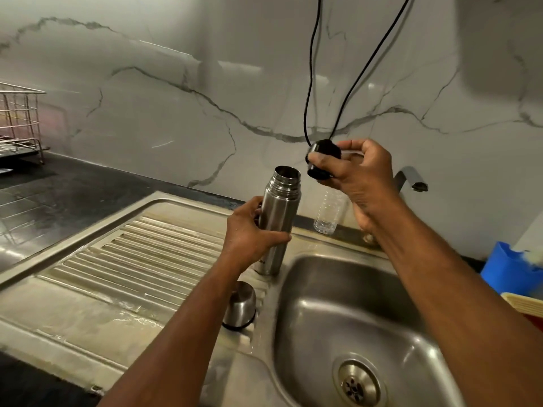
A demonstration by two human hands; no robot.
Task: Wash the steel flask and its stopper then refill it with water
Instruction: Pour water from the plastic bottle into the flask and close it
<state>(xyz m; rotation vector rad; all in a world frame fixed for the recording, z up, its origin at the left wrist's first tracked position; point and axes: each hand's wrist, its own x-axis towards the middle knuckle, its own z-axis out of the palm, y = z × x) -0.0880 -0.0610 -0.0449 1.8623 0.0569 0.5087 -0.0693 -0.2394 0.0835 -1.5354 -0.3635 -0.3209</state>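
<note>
The steel flask (279,212) stands upright on the drainboard at the left edge of the sink basin, its mouth uncovered. My left hand (251,230) grips the flask around its middle. My right hand (357,177) holds the black stopper (321,160) in its fingertips, up and to the right of the flask's mouth, clear of it. The flask's steel cup lid (240,305) sits upside down on the drainboard just below the flask.
The steel sink basin (352,304) with its drain (355,383) lies at lower right, and the tap spout (411,179) is behind my right hand. A clear plastic bottle (327,214) stands at the sink's back rim. A blue container (511,268) is at right, a dish rack (20,121) far left. Two black cables (308,83) hang down.
</note>
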